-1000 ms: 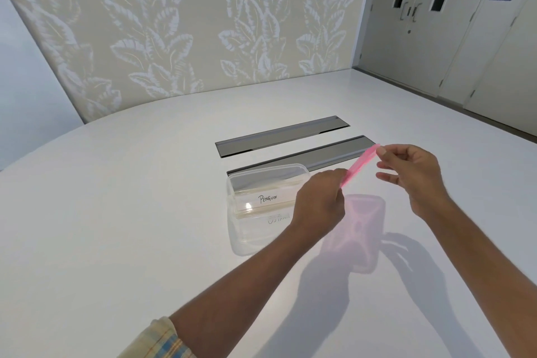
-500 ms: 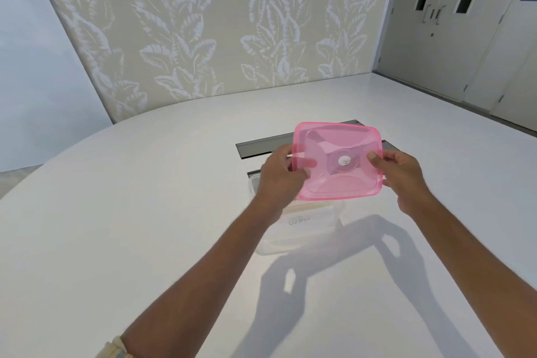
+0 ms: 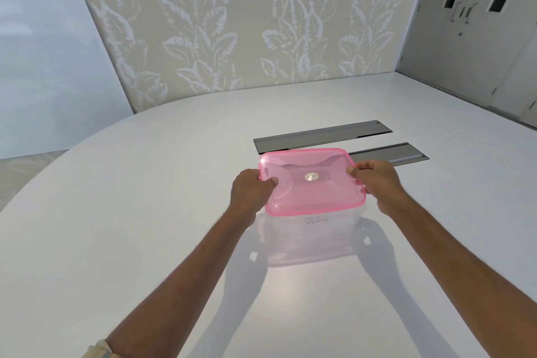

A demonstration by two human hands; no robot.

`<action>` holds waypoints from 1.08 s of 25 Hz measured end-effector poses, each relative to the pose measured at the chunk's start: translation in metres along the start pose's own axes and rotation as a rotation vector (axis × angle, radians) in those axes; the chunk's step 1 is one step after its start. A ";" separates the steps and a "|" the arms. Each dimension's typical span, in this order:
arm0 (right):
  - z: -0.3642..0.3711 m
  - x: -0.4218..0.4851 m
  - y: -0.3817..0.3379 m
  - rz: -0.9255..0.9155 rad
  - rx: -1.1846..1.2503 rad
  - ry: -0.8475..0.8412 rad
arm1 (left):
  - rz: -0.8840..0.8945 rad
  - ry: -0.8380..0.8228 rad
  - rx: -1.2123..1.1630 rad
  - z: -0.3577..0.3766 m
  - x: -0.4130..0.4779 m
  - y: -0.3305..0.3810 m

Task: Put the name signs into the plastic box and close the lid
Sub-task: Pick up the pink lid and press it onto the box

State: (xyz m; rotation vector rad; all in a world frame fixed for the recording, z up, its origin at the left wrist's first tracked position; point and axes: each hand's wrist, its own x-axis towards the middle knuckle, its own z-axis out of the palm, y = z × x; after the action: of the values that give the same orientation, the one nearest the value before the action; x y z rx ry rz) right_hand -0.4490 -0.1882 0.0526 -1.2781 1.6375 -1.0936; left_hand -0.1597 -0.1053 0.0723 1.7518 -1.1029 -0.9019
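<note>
A translucent pink lid (image 3: 312,180) lies flat over the clear plastic box (image 3: 313,237) in the middle of the white table. My left hand (image 3: 251,190) grips the lid's left edge, thumb on top. My right hand (image 3: 376,182) grips its right edge the same way. Through the box's near wall I see handwriting on a name sign (image 3: 317,220); the other signs inside are hidden by the lid. Whether the lid is pressed fully onto the rim I cannot tell.
Two grey metal cable hatches (image 3: 322,134) are set into the table (image 3: 145,212) just behind the box. A leaf-patterned wall stands beyond the table's far edge. Grey double doors (image 3: 476,9) are at the far right.
The lid was held on edge to the right of the open box, then turned flat and lowered. It now sits over the box, with both hands still on its sides.
</note>
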 end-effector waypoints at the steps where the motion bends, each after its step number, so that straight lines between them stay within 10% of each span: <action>1: 0.003 0.001 0.001 0.011 -0.017 -0.005 | -0.014 -0.001 0.022 0.000 0.003 -0.003; 27: 0.006 0.001 0.035 0.030 -0.122 0.071 | -0.033 -0.010 0.267 0.035 0.030 -0.035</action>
State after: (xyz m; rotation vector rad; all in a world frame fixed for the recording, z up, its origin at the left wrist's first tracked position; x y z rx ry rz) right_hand -0.4548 -0.1859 0.0172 -1.3004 1.7941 -1.0450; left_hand -0.1693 -0.1345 0.0230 1.9880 -1.2501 -0.8123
